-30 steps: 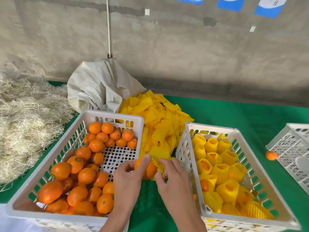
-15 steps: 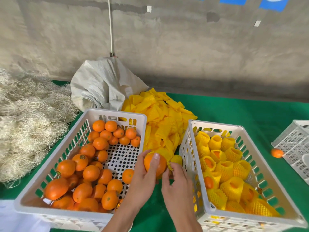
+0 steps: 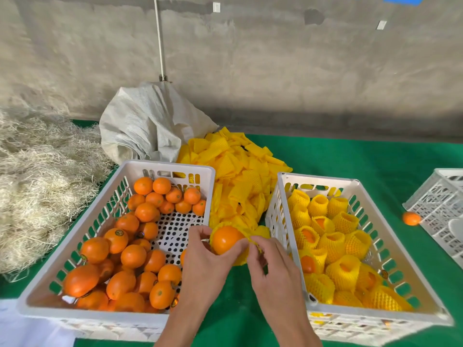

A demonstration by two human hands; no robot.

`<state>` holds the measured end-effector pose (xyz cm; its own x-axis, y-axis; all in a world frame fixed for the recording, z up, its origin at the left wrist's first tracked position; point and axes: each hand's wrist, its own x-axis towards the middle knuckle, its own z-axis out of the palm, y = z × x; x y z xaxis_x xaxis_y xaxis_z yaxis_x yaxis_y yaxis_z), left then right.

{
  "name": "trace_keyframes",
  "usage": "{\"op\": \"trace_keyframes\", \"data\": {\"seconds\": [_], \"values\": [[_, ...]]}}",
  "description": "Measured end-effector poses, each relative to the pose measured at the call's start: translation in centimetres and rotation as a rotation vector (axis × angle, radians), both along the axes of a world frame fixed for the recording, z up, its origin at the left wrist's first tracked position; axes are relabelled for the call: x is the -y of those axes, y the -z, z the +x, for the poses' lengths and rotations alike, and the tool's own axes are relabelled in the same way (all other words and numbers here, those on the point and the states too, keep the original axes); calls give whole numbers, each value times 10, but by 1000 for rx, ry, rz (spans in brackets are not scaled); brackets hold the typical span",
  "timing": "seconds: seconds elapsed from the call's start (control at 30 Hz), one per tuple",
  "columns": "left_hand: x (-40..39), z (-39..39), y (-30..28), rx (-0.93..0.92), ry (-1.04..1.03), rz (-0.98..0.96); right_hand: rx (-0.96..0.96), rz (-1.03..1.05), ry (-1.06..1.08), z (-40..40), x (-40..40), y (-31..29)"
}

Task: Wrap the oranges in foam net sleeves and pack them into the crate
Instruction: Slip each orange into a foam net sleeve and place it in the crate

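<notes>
Yellow net sleeve (image 3: 240, 256) is now going around the orange (image 3: 226, 239), which was bare before. Left hand (image 3: 203, 259) fingers are gripping the orange; right hand (image 3: 271, 261) fingers are pinching the sleeve. Packing comes next.

Single view, head-worn wide-angle camera. It looked forward and steeply down from above the near edge of a green table (image 3: 350, 171), facing a grey concrete wall (image 3: 275, 71) at the far side. Both forearms entered from the bottom edge, close to the lens. Two white crates (image 3: 165, 166) sat near, flanking centre; wide-angle bowing showed toward the frame edges. No second view overlapped.
</notes>
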<state>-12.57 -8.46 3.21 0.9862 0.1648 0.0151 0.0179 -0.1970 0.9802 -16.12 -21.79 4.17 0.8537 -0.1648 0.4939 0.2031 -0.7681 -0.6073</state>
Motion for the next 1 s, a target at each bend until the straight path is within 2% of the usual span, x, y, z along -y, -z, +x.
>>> {"op": "trace_keyframes", "data": {"seconds": [0.07, 0.13, 0.23, 0.37, 0.53, 0.7, 0.93, 1.0], "values": [[2, 2, -2, -4, 64, 12, 1, 61, 19, 0, 5, -1], [4, 3, -4, -47, 173, -125, -46, 101, 35, -1, 7, 1], [10, 3, -3, -129, 176, -362, -162, 59, 41, -2, 5, 7], [12, 0, 2, -267, 238, -520, -253, 98, 52, -1, 11, 10], [14, -2, -4, -209, 242, -257, -233, 78, 39, 1, 26, 4], [38, 7, -7, 15, 48, 46, -59, -32, 58, 0, 35, -4], [94, 42, -10, 223, -23, -35, 253, -124, 118, 16, 72, -7], [115, 57, -7, 255, 35, 11, 234, -145, 110, 28, 87, -7]]}}
